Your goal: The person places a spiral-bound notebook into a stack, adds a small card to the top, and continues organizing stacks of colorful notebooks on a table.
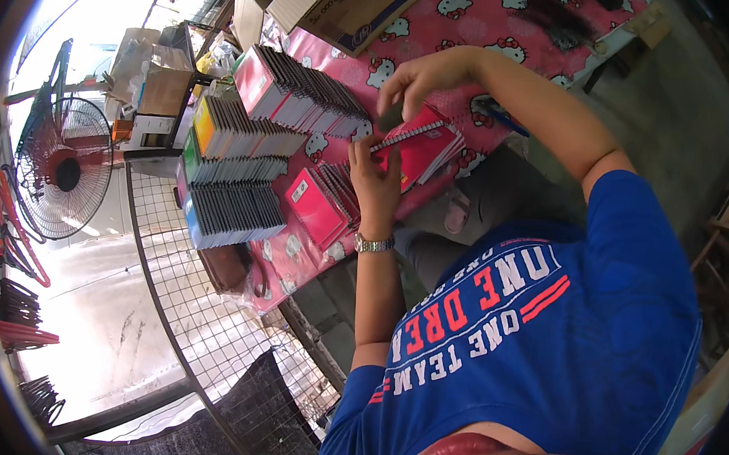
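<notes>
My left hand [374, 182], with a metal-band watch on the wrist, grips the spiral-bound edge of a red notebook [419, 153]. The notebook lies on other red notebooks at the table's near side. Above its coil, my right hand [425, 81] is bent downward with curled fingers. A small dark object [390, 118] shows at these fingertips; I cannot make out its kind. Beside my left wrist stands a row of red spiral notebooks [324, 203]. Further left are stacked rows of spiral notebooks with red [260, 85], yellow [205, 128] and blue [205, 216] covers.
A pink patterned cloth [446, 30] covers the table. An open cardboard box [346, 11] stands at the back. A dark brush-like item [561, 21] lies at the far right. On the left are a fan [65, 174], a wire mesh panel [175, 273] and more boxes [165, 87].
</notes>
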`<move>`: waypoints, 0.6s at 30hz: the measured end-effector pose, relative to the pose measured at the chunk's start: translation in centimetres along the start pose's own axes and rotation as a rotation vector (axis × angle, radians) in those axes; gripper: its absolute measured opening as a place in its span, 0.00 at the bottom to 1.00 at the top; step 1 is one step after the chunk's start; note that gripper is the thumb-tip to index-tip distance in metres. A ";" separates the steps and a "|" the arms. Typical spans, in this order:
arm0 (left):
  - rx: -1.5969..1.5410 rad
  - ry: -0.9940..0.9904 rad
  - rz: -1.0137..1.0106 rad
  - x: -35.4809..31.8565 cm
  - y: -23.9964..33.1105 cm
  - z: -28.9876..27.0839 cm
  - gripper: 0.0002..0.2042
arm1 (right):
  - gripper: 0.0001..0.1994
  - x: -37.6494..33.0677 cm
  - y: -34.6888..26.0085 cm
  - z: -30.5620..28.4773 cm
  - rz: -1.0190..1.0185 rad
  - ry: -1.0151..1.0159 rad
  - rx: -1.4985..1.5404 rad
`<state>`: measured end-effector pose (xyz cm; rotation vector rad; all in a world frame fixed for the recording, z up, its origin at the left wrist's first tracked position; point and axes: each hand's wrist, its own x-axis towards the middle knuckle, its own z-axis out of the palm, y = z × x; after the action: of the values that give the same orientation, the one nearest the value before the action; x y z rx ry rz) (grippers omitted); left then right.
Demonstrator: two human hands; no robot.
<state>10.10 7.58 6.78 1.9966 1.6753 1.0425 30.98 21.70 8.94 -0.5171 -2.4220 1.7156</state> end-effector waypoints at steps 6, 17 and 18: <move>0.077 0.067 0.205 0.5 -1.4 0.3 0.15 | 0.24 -0.1 5.6 -1.5 0.302 0.300 -0.444; -0.415 0.174 -0.245 -0.5 -2.1 1.5 0.08 | 0.37 -9.7 14.0 13.6 0.548 1.060 -0.877; -0.387 0.165 -0.281 -0.4 -2.3 1.6 0.09 | 0.34 -10.1 14.1 14.4 0.578 0.918 -0.895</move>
<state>9.61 8.06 4.01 1.4226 1.6232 1.3319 38.91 9.56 -8.27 -1.7370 -2.2017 0.1366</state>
